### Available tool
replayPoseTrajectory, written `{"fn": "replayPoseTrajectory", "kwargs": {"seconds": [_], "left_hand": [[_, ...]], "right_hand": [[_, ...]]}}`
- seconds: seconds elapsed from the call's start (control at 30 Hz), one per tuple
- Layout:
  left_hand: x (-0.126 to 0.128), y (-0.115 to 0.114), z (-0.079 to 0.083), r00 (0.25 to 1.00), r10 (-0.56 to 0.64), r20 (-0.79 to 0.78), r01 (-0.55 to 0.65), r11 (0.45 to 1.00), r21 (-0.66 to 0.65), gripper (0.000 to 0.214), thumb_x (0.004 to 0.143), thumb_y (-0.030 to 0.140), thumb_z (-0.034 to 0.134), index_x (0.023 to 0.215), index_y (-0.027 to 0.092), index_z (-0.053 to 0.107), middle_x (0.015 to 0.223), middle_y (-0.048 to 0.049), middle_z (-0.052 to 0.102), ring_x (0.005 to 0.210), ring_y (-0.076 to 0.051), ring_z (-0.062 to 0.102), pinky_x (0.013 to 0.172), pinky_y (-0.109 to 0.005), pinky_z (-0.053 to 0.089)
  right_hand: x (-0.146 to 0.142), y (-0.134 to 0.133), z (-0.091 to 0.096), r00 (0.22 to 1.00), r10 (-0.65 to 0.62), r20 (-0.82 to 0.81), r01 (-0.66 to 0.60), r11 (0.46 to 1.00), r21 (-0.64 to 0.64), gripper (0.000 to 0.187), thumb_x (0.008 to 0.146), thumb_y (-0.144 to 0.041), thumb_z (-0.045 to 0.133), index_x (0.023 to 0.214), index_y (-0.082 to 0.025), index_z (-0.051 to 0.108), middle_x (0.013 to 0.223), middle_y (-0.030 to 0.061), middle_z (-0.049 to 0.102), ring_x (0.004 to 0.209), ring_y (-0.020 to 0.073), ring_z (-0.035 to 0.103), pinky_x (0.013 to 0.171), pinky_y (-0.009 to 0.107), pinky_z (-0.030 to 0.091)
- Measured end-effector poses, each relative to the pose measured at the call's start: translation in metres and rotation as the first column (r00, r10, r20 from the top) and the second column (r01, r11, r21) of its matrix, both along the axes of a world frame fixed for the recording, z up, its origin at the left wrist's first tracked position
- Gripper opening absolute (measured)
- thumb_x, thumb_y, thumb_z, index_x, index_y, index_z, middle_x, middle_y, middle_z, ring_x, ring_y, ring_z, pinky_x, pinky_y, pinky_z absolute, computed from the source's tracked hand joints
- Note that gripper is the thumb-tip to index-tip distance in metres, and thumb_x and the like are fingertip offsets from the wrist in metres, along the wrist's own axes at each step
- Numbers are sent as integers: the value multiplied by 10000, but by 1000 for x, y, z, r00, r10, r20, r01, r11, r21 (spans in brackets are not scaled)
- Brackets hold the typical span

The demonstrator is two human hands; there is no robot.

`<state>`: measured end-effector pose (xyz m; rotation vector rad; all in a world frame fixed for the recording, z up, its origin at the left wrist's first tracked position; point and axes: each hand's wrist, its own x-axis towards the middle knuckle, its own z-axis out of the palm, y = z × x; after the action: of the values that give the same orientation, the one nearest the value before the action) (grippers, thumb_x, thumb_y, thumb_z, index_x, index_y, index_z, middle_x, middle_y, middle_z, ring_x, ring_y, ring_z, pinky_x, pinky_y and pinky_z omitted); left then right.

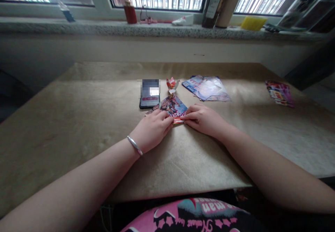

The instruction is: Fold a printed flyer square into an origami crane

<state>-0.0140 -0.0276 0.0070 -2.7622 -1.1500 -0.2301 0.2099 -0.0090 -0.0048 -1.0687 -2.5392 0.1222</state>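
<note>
A colourful printed paper (174, 107), partly folded, lies on the tan table (78, 120) in front of me. My left hand (153, 129), with a silver bangle on its wrist, presses its curled fingers on the paper's near left edge. My right hand (202, 118) pinches the near right edge, fingertips together. The two hands almost meet at the paper's near corner. A small folded paper figure (172, 84) stands just beyond the sheet.
A phone (150, 94) lies left of the figure. Glossy sheets (206, 88) lie at the back right, another leaflet (280, 93) far right. The window sill (157, 29) holds a red cup (130, 14), a dark jar (213, 5) and a yellow object (253, 23).
</note>
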Motion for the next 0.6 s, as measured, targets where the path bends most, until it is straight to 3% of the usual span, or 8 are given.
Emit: {"fn": "replayPoseTrajectory", "kwargs": {"seconds": [0.6], "left_hand": [[0,-1,-2,999,-50,-6,50,999,8,310,935,274,390,1178,202,569,973,-81,563,952,-222,505,876,-390,448]], "right_hand": [[6,-1,12,997,-32,71,36,998,-51,130,826,-203,566,829,-192,696,825,51,659,776,161,589,699,259,426]]}}
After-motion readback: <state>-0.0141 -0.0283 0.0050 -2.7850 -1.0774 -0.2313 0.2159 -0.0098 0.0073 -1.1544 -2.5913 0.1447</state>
